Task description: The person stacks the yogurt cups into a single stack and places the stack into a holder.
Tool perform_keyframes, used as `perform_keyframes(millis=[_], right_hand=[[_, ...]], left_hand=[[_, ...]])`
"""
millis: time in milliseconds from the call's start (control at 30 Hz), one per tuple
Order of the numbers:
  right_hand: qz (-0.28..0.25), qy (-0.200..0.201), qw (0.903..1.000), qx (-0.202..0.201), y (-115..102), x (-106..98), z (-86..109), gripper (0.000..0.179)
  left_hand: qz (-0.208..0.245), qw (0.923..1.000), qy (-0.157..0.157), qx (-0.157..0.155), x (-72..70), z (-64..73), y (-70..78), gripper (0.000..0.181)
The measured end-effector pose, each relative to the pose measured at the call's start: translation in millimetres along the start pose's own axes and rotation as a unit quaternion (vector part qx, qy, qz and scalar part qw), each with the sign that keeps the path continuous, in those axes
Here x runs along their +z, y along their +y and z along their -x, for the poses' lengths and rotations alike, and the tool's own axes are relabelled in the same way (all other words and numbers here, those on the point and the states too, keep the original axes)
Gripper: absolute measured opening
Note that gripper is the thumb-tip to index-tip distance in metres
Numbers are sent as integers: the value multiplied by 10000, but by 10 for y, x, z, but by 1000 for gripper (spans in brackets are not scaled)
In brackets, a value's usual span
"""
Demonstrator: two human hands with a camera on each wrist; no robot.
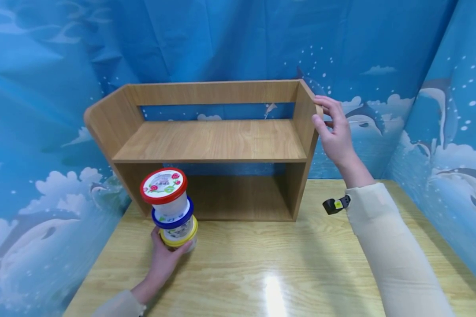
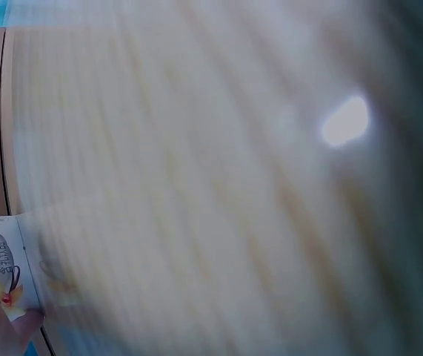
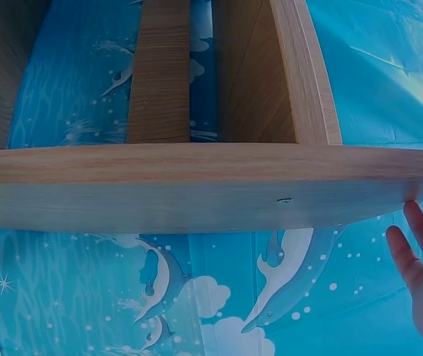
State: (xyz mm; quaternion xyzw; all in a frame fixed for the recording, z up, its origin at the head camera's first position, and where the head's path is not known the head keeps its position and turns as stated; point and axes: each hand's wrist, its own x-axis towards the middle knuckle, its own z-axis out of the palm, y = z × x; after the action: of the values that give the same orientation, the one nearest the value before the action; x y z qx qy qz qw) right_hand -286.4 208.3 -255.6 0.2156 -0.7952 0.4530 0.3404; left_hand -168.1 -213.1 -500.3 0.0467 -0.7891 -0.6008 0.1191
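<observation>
Three round white tubs are stacked in front of the shelf's left part in the head view. The top tub has a red lid [image 1: 164,186], the middle tub a blue lid [image 1: 173,218], the lowest tub a yellow lid [image 1: 180,237]. My left hand [image 1: 164,259] grips the lowest tub around its side. In the left wrist view, part of a printed white tub [image 2: 7,267] shows beside my fingers. My right hand [image 1: 335,130] holds the upper front edge of the wooden shelf's [image 1: 210,141] right side panel, its fingertips against the panel's outer face in the right wrist view.
The two-tier shelf stands at the back of a light wooden table [image 1: 238,264]. A blue curtain [image 1: 238,39] with dolphins and clouds hangs behind it and along both sides. A small black device [image 1: 335,204] sits at my right cuff.
</observation>
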Motion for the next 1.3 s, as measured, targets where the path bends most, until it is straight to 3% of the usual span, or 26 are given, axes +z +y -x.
perform_keyframes(millis=[400, 600, 1000, 1300], right_hand=[[2, 7, 10000, 7, 11, 1, -1, 41], [47, 0, 10000, -48, 21, 1, -6, 40], [20, 2, 10000, -12, 44, 1, -8, 41], [2, -9, 10000, -11, 23, -4, -4, 40]], left_hand=[[8, 9997, 133, 201, 8, 55, 61, 98], [-6, 9997, 192, 145, 11, 77, 131, 98], [338, 9994, 28, 10, 11, 116, 506, 98], [409, 9990, -105, 128, 31, 111, 752, 94]])
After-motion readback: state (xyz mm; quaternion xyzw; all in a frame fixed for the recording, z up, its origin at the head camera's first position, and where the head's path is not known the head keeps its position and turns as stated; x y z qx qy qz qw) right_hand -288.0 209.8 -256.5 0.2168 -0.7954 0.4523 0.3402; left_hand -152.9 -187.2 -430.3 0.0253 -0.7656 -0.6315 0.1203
